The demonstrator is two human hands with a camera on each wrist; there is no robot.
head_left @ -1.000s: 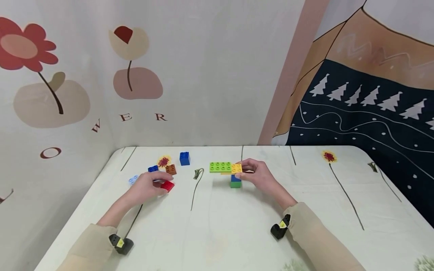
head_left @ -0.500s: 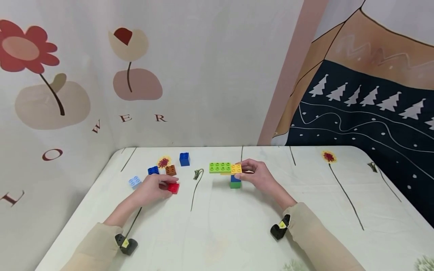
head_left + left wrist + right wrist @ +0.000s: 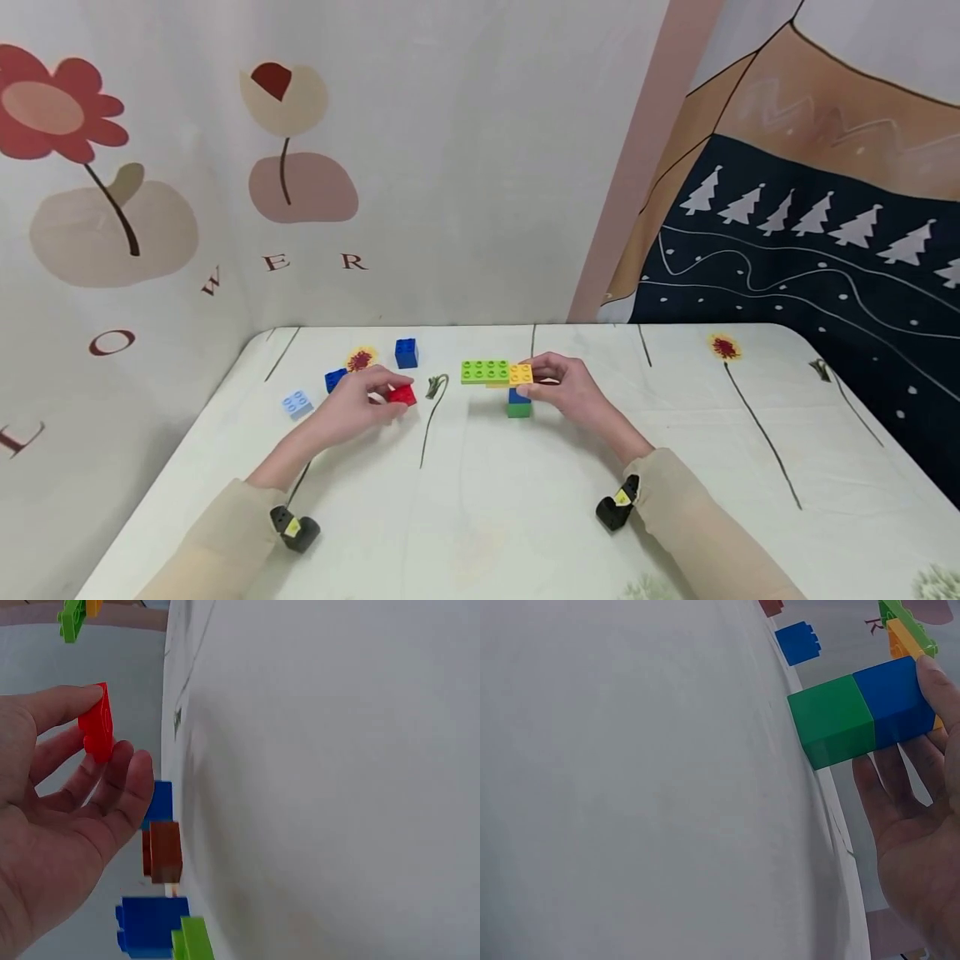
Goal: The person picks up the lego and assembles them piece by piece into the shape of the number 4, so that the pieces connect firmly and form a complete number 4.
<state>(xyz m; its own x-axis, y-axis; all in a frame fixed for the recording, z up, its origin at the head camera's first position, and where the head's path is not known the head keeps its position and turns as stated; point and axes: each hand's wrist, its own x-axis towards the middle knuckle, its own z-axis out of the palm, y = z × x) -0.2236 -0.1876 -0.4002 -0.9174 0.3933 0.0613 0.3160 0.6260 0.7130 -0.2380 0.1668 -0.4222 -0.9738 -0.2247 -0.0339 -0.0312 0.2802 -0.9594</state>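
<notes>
My left hand (image 3: 352, 408) pinches a red toy brick (image 3: 402, 395) between thumb and fingers, raised over the table; the left wrist view shows the brick (image 3: 96, 727) tilted on edge. My right hand (image 3: 573, 390) holds a small stack at its upper part, near the yellow brick (image 3: 521, 374). In that stack a green brick (image 3: 832, 720) is at the bottom with a blue brick (image 3: 896, 701) on it. Above them, a long lime brick (image 3: 483, 372) juts out leftward beside the yellow one. The red brick and the stack are apart.
Around the left hand lie a light blue brick (image 3: 297, 405), a dark blue brick (image 3: 335, 380) and a taller blue brick (image 3: 407, 353). A brown brick (image 3: 166, 853) and another lime brick (image 3: 195, 941) show in the left wrist view. A patterned cloth covers the table (image 3: 480, 517).
My left hand has lifted the red brick and carried it rightward, toward the stack, and now covers the brown brick in the head view. The right hand and stack have stayed about still.
</notes>
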